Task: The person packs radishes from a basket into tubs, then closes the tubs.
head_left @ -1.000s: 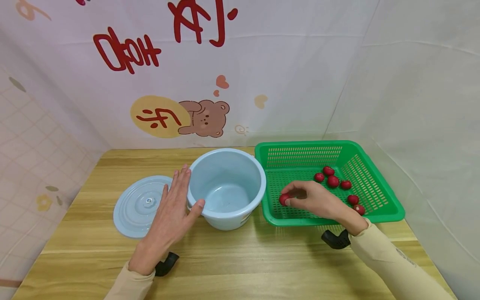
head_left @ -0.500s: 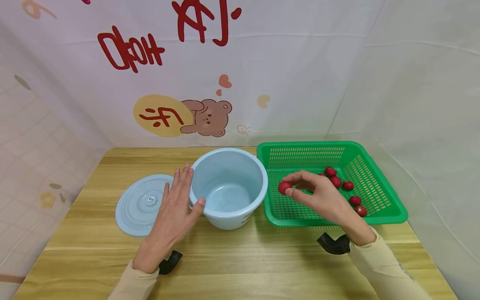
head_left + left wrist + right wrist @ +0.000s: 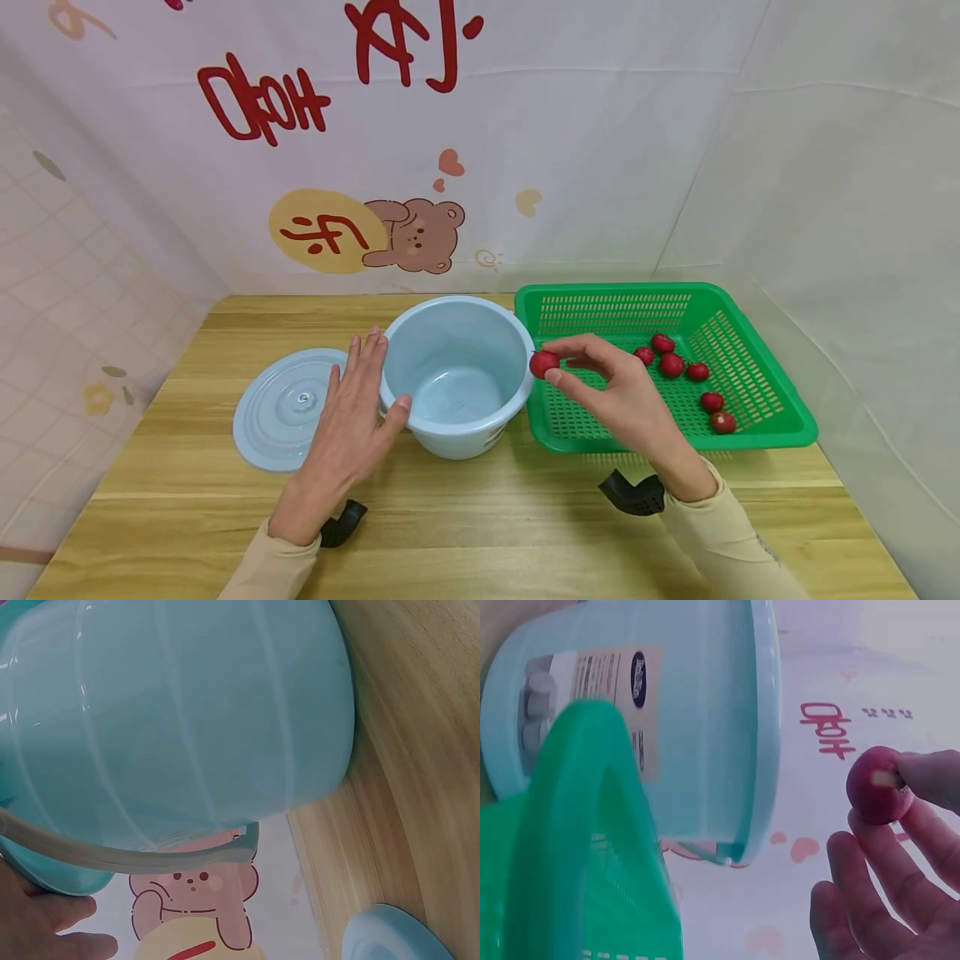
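Observation:
Between thumb and fingertips my right hand pinches a small round red radish, close to the right rim of a light blue bucket. In the right wrist view the radish shows a pale patch and is held above the level of the bucket's rim. My left hand lies with straight fingers against the bucket's left rim. The inside of the bucket shows only its bare bottom. Several more radishes lie in a green plastic basket on the right.
A round light blue lid lies on the wooden table, left of the bucket and partly behind my left hand. The bucket's handle hangs at its side. A printed cloth backdrop stands behind the table.
My right hand has lifted the radish from the basket and carried it left to the bucket's rim. The left hand has stayed at the bucket's rim.

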Demonstrator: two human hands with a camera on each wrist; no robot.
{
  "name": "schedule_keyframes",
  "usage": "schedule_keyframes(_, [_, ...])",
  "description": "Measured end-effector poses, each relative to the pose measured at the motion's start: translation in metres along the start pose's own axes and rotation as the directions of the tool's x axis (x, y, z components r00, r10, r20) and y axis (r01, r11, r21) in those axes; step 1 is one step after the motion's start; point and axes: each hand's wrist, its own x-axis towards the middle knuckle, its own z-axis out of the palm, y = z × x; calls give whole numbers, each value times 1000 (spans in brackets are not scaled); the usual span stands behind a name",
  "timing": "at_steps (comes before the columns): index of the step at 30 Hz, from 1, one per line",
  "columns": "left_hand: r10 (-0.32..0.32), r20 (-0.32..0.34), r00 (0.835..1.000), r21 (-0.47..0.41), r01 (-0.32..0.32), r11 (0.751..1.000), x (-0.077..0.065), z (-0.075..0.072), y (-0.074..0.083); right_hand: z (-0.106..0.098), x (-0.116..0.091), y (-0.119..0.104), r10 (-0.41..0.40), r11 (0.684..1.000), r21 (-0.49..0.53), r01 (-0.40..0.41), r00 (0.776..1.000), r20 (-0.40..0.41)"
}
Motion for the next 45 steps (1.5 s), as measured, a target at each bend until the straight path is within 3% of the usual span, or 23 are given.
schedule_keyframes(10, [-1,-1,1000,4,1,1000,0,1,1,27,8,-4,-197,977,-99,191,979,-57])
schedule_keyframes(16, [-4,0,1000,1,4,1000,-1,0,1,45,12,-5,-321,935,-165,314,947,-18])
schedule_keyframes(24, [-3,-3,1000,9,3,1000,-1,0,1,61,20,-1,-418,861,-287,421,905,75])
schedule_keyframes(27, [-8,1,1000,9,8,1000,-1,0,2,65,22,-1,-421,835,-342,432,900,110])
schedule_keyframes(32, [-10,5,1000,4,10,1000,-1,1,2,68,23,0,-386,811,-422,406,912,136])
schedule_keyframes(41, [-4,13,1000,17,4,1000,-1,1,1,64,20,-3,-303,825,-449,345,939,164])
schedule_keyframes(45, [-8,21,1000,22,7,1000,-1,0,1,52,13,-8,-314,843,-408,351,936,157])
